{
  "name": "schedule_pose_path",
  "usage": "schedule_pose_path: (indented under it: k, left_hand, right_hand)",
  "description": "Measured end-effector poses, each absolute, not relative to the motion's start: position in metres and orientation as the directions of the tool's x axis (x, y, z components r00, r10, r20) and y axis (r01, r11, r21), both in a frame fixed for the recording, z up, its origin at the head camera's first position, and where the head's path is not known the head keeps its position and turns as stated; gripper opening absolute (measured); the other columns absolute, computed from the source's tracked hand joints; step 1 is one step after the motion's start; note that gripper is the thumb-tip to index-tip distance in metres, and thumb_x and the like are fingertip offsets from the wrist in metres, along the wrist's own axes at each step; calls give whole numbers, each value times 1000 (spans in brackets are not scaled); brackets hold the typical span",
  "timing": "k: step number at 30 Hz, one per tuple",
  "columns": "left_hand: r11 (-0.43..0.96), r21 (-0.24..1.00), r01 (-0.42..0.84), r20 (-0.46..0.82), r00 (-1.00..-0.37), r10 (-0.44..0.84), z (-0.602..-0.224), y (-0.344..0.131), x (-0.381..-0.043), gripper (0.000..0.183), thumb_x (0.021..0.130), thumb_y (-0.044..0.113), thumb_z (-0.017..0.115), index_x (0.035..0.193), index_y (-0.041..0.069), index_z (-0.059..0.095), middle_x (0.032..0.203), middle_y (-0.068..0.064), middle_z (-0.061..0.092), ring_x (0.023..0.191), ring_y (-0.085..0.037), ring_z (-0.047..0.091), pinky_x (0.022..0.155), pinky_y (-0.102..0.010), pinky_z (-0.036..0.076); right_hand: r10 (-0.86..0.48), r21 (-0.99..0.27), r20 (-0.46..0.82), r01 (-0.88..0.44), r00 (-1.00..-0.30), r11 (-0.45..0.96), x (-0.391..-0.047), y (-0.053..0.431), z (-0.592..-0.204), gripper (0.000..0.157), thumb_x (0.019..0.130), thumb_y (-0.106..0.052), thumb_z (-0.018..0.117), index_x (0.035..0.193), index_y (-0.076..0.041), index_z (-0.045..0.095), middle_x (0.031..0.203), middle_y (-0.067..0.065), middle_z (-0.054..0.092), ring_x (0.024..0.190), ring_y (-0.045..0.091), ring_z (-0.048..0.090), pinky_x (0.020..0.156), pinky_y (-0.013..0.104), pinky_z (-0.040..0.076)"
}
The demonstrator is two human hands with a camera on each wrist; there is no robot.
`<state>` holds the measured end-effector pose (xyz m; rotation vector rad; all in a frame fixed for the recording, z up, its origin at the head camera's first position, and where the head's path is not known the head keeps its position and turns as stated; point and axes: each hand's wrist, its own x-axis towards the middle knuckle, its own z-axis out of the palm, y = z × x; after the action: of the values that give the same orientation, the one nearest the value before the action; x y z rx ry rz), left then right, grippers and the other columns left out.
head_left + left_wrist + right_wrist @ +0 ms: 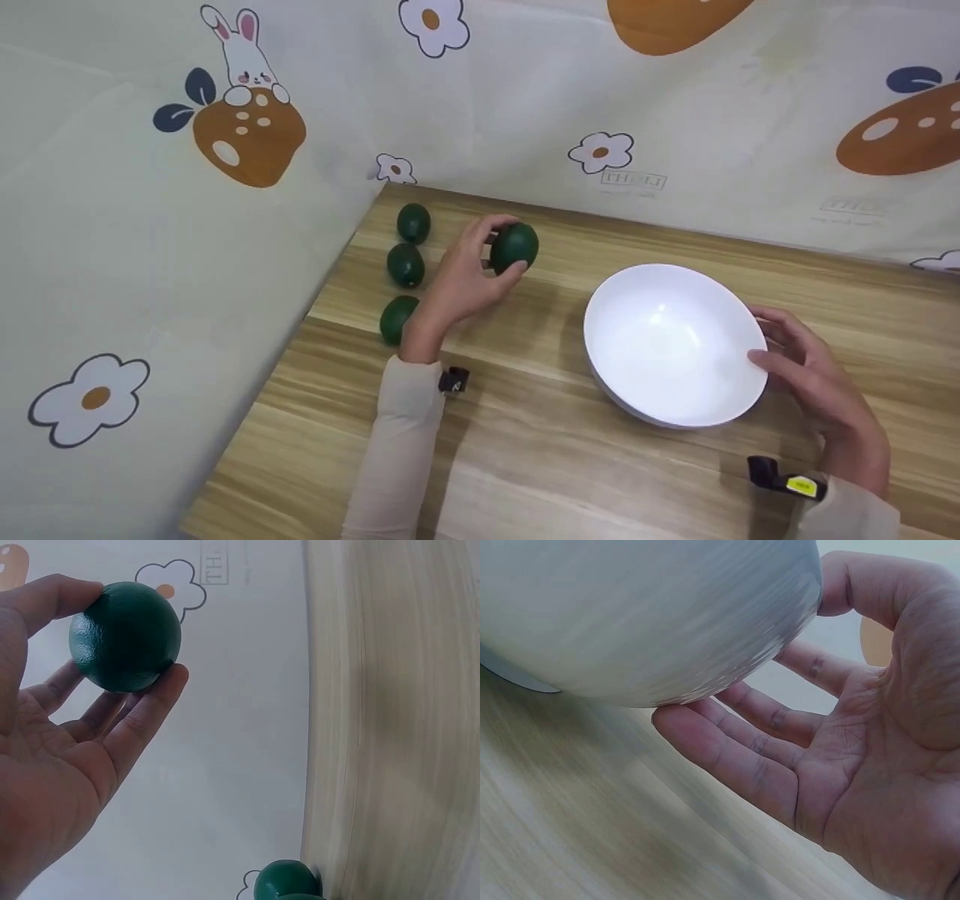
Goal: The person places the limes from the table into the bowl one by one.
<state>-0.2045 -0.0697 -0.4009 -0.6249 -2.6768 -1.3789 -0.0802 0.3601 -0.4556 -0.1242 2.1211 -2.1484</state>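
Observation:
My left hand [466, 279] holds a dark green, glossy avocado [515, 248] above the table, left of the bowl. In the left wrist view, the thumb and fingertips pinch the avocado [126, 637] round its sides. My right hand [814, 367] grips a white bowl [667, 337] at its right side, thumb at the rim. Fingers [727, 757] reach under the bowl's curved outer wall [667, 622] in the right wrist view. The bowl's inside shows only its plain white surface.
Three more avocados stand in a column at the table's left: a far one [414, 223], a middle one [406, 265] and a near one [397, 319], partly hidden by my left wrist. The wooden table [540, 465] meets a patterned wall covering [510, 112] behind.

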Motion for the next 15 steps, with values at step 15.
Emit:
schedule_pose_path:
  k: [15]
  left_hand:
    - [499,773,390,221,-905,364,-396,-52,-198,55,91,31,74,140,26,51,137,-1,55,123,-17,56,94,-34,59]
  right_hand:
    - [-132,-999,-38,41,-990,-14,-80,361,-455,49,97,6,51,143,-9,48,126,-7,66,103,7,70,74,31,62]
